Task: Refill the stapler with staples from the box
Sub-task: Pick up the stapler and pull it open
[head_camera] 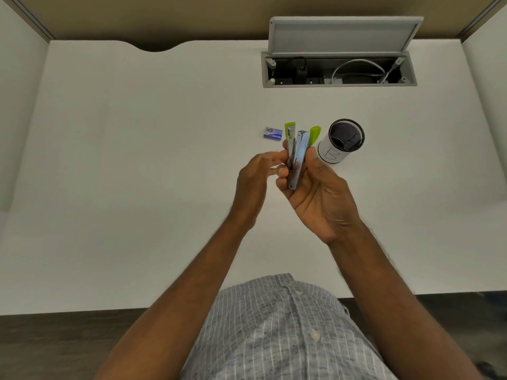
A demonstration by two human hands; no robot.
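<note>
Hinged wide open above the desk (137, 160), stapler (297, 157) gripped in right hand (315, 193), probably light, stiff, slippery on its metal rail, best held by green ends; left hand (253, 182) loosely curled, apparently empty; staple box (273, 133) lying just beyond, beside mesh cup (343, 141).

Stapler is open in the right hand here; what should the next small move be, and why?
Probably the left hand reaches to the staple box on the desk. The stapler is held swung open in the right hand, the left hand's blurred fingers pinch nothing I can see, and the box lies untouched.
</note>
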